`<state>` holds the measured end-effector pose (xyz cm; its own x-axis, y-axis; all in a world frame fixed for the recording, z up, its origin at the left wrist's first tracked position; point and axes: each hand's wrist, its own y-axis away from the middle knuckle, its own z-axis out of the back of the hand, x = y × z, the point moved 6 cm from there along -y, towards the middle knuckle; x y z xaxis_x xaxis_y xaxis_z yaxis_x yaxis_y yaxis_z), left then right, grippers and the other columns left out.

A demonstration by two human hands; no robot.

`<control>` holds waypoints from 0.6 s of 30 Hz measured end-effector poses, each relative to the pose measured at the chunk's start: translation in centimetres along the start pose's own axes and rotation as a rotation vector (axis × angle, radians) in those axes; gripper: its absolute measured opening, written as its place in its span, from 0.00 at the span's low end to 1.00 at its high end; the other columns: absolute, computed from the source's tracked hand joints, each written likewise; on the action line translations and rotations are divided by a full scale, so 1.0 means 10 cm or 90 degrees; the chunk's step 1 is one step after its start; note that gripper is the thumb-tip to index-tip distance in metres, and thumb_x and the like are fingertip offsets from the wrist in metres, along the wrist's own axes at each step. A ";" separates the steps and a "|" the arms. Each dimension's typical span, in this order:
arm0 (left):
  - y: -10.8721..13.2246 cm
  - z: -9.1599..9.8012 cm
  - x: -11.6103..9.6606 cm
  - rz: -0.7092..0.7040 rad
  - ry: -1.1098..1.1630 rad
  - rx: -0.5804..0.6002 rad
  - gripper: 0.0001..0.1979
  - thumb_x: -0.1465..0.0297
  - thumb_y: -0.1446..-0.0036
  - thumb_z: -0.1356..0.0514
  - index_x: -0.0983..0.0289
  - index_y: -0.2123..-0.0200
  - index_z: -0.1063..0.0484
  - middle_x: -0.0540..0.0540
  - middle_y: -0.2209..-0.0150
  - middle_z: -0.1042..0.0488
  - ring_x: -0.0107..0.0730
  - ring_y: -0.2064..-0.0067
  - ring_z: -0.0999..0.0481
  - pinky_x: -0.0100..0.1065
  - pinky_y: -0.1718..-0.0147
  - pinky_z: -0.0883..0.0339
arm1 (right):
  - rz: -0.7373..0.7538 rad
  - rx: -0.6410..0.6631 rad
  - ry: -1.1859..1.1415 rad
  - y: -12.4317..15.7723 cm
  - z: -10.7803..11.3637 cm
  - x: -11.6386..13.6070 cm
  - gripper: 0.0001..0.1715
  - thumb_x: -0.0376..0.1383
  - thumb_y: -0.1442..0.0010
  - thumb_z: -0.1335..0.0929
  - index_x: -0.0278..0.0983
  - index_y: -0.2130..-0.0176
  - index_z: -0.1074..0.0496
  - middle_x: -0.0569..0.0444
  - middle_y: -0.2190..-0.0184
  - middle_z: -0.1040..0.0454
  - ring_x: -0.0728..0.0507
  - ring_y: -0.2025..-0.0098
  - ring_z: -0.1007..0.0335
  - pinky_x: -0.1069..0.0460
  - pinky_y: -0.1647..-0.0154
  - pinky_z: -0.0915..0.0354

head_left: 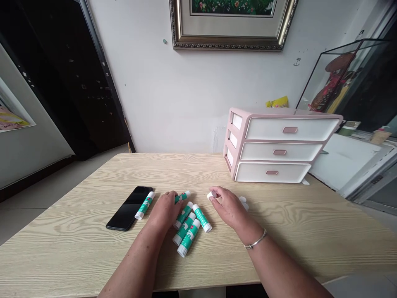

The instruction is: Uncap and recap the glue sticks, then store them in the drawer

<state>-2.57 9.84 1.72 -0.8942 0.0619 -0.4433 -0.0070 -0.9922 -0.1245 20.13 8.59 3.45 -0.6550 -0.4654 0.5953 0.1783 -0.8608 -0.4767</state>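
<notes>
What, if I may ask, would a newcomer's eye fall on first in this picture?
Probably the green-and-white glue sticks clustered on the wooden table between the forearms. Just above that cluster, the left hand holds another glue stick, and the right hand holds a small white cap. Next, perhaps, the pink-and-white drawer unit at the table's back right.

the wood-grain desk [297,231] bears a black phone [128,210], glue sticks [202,218] and white caps [245,205]. a drawer unit [281,151] stands behind.
</notes>
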 end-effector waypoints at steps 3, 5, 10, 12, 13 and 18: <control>0.04 0.08 -0.07 -0.011 0.074 -0.010 0.18 0.59 0.35 0.49 0.64 0.50 0.30 0.61 0.55 0.22 0.41 0.55 0.23 0.34 0.61 0.35 | -0.031 -0.001 -0.152 0.00 -0.03 0.02 0.14 0.40 0.36 0.34 0.39 0.51 0.28 0.51 0.58 0.22 0.45 0.59 0.26 0.50 0.57 0.32; 0.08 0.11 -0.16 -0.058 0.173 0.004 0.19 0.57 0.36 0.48 0.63 0.50 0.31 0.57 0.60 0.22 0.39 0.60 0.24 0.33 0.64 0.35 | -0.062 -0.007 -0.257 0.00 -0.04 0.02 0.16 0.42 0.36 0.32 0.39 0.51 0.28 0.51 0.59 0.22 0.45 0.61 0.27 0.50 0.58 0.31; 0.21 0.13 -0.37 -0.152 0.343 0.085 0.18 0.55 0.37 0.45 0.62 0.54 0.30 0.53 0.66 0.25 0.34 0.65 0.28 0.32 0.66 0.36 | -0.092 -0.061 -0.454 -0.04 -0.04 0.01 0.21 0.44 0.39 0.29 0.37 0.50 0.28 0.48 0.57 0.23 0.43 0.55 0.26 0.48 0.52 0.31; 0.23 0.12 -0.41 -0.158 0.375 0.115 0.17 0.56 0.37 0.45 0.62 0.55 0.30 0.52 0.66 0.26 0.33 0.65 0.29 0.31 0.66 0.36 | -0.096 -0.078 -0.475 -0.04 -0.03 0.00 0.21 0.45 0.40 0.29 0.37 0.50 0.28 0.49 0.58 0.23 0.43 0.56 0.26 0.48 0.52 0.30; 0.24 0.12 -0.42 -0.158 0.389 0.125 0.17 0.56 0.37 0.45 0.62 0.55 0.31 0.52 0.67 0.27 0.32 0.65 0.29 0.30 0.66 0.35 | -0.094 -0.081 -0.477 -0.04 -0.02 0.00 0.21 0.45 0.39 0.29 0.37 0.50 0.28 0.49 0.58 0.22 0.44 0.56 0.26 0.48 0.52 0.30; 0.27 0.10 -0.44 -0.163 0.438 0.156 0.16 0.56 0.36 0.44 0.62 0.54 0.31 0.52 0.65 0.27 0.31 0.64 0.29 0.29 0.64 0.35 | -0.056 -0.079 -0.429 -0.01 0.00 0.06 0.20 0.44 0.38 0.30 0.38 0.49 0.28 0.48 0.56 0.22 0.43 0.54 0.26 0.47 0.51 0.29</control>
<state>0.91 6.76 4.26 -0.3726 0.2672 -0.8887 -0.3464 -0.9285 -0.1339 19.75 8.38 3.82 -0.0566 -0.4556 0.8884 0.0342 -0.8902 -0.4543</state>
